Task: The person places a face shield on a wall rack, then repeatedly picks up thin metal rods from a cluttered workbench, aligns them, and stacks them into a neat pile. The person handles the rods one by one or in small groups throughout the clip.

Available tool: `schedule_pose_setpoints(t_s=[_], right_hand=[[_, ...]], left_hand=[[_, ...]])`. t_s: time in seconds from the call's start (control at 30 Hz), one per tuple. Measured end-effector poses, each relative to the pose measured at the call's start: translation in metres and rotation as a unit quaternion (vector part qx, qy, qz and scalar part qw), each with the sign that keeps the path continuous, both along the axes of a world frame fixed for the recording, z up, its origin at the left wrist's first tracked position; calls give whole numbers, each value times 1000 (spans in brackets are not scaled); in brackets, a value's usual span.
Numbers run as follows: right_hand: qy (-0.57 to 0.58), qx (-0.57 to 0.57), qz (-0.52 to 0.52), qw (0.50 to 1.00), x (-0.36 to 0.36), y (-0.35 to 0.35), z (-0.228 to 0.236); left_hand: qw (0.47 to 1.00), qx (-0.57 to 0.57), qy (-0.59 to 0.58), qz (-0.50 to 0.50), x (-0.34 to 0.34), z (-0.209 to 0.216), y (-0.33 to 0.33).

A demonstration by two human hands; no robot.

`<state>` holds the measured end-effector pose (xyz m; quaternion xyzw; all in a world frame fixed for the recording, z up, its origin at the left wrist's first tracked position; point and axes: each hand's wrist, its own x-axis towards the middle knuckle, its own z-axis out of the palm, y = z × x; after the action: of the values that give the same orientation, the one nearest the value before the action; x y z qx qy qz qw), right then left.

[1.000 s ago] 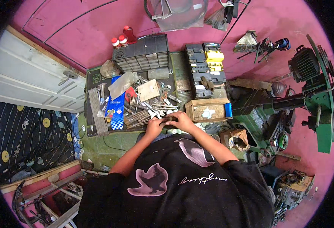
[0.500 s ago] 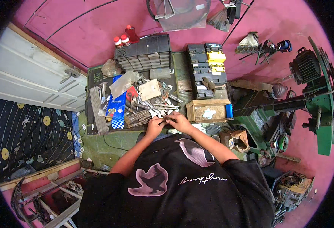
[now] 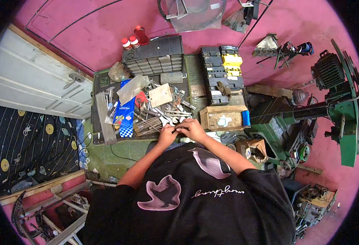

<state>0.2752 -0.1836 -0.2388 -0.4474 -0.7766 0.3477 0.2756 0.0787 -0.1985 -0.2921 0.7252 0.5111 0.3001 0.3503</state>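
At the near edge of the workbench, my left hand [image 3: 167, 134] and my right hand [image 3: 194, 130] meet with their fingertips together. Both are closed around something small and dark, too tiny and too covered by the fingers to name. Just beyond them lie several metal wrenches [image 3: 165, 121] and a bundle of thin brownish rods [image 3: 148, 126]. A blue packet [image 3: 125, 115] with a checkered end rests to the left, beside a bundle of grey welding rods [image 3: 104, 118]. To the right of my hands stands a shallow cardboard box [image 3: 204, 119].
A black drawer cabinet [image 3: 155, 47] stands at the back of the bench, with a row of black batteries [image 3: 213, 67] right of it. A green machine [image 3: 269, 122] fills the right side. A white door [image 3: 36, 77] is at the left, a metal frame [image 3: 65, 228] at lower left.
The hands stay together in almost the same place, with only slight finger movement. The view has shifted very slightly; nothing on the bench has visibly been moved.
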Motion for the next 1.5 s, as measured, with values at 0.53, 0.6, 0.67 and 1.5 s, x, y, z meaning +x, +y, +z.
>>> schedule_pose_setpoints(t_s=[0.53, 0.6, 0.67, 1.5], right_hand=[[-308, 35, -44, 950, 35, -11, -32], [-352, 51, -24, 934, 37, -14, -36], [-373, 57, -21, 926, 38, -18, -39], [-229, 52, 97, 967, -93, 28, -14]], left_hand=[[928, 154, 316, -123, 9, -1, 9], [925, 177, 316, -118, 9, -6, 5], [932, 167, 302, -108, 8, -5, 3], [949, 186, 255, 21, -86, 42, 8]])
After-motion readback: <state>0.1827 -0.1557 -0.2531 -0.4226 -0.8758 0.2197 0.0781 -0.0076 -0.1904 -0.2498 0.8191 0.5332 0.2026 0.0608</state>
